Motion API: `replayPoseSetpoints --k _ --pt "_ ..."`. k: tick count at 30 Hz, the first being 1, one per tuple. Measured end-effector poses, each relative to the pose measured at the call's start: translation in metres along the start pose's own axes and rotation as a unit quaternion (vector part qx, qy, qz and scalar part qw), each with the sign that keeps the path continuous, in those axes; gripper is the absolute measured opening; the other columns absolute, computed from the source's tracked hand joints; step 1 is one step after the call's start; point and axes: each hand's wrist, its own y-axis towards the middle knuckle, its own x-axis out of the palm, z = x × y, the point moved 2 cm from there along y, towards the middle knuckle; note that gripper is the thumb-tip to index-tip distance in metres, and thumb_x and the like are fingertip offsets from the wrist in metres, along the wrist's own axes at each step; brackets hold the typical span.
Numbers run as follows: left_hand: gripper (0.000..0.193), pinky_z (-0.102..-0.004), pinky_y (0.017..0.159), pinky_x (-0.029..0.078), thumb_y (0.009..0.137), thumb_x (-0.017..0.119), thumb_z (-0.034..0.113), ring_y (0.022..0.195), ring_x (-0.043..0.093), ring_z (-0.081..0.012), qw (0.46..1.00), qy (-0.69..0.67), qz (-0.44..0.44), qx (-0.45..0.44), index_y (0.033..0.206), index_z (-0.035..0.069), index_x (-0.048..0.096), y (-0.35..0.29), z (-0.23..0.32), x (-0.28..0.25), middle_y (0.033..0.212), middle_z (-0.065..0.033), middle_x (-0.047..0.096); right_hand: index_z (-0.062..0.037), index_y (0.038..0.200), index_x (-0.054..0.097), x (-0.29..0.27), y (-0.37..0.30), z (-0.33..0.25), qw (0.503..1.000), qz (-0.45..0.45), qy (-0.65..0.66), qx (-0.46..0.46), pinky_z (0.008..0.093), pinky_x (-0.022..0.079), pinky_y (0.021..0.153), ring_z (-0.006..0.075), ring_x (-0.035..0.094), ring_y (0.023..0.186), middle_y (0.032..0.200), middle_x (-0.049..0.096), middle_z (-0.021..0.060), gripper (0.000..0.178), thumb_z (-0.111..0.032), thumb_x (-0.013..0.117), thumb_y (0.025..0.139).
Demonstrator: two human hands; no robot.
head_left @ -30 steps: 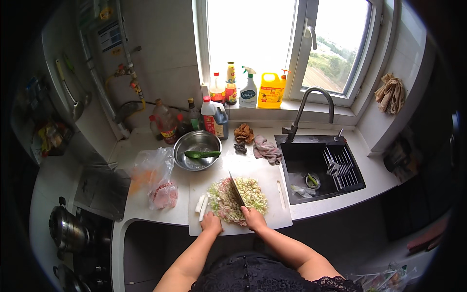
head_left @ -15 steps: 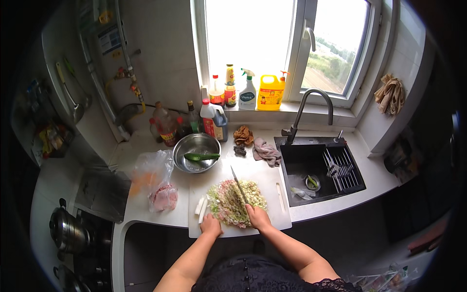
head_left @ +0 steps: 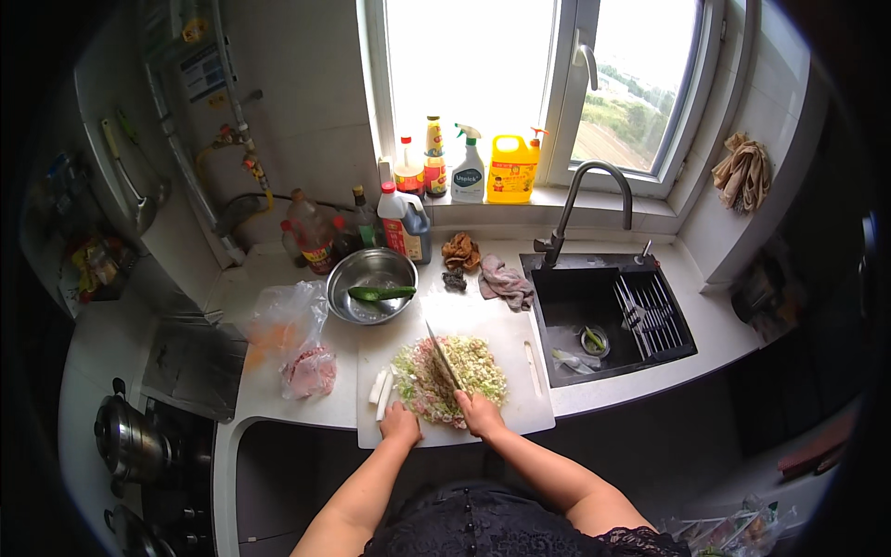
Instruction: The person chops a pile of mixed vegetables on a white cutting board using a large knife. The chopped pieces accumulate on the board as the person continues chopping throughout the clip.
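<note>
A white cutting board [head_left: 520,413] lies at the counter's front edge with a wide heap of chopped pale-green, white and pink food [head_left: 478,367] on it. My right hand [head_left: 480,415] is closed on the handle of a kitchen knife [head_left: 444,360]. Its blade points away and slightly left, set into the heap. My left hand [head_left: 401,424] grips the board's near edge, fingers curled, left of the heap. Beside it lie white stalk pieces [head_left: 380,388], perhaps scallion.
Behind the board stands a steel bowl [head_left: 357,311] holding a green cucumber-like vegetable [head_left: 380,292]. Bagged raw meat [head_left: 309,371] lies left. Right are a pinkish cloth [head_left: 506,282] and a black sink [head_left: 580,297] with a faucet [head_left: 599,167]. Bottles [head_left: 406,223] line the back.
My right hand and the knife have shifted left across the heap, with the blade tip further left. My left hand stays at the board's near edge. The whole view has shifted slightly.
</note>
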Motion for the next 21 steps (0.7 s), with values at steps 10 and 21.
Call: replayPoseSetpoints --k 10,21 --pt "0.062 -0.0400 0.092 0.046 0.060 0.085 0.027 0.118 0.043 -0.0284 1.000 0.002 0.013 -0.003 0.112 0.003 0.061 0.000 0.001 0.003 0.121 -0.0090 0.047 0.0040 0.073 0.061 0.009 0.005 0.002 0.999 -0.025 -0.025 0.026 0.0495 0.045 0.073 0.0446 0.060 0.080 0.075 0.062 0.0282 0.066 -0.054 0.038 0.092" --pt "0.024 -0.0385 0.087 0.046 0.058 0.085 0.029 0.110 0.046 -0.0250 0.997 0.004 0.077 -0.002 0.075 0.018 0.072 0.009 -0.009 0.022 0.107 -0.0036 0.049 0.0030 0.083 0.063 0.017 0.005 -0.011 0.998 -0.042 -0.043 0.029 0.0507 0.045 0.076 0.0457 0.059 0.084 0.082 0.061 0.0300 0.064 -0.056 0.038 0.092"
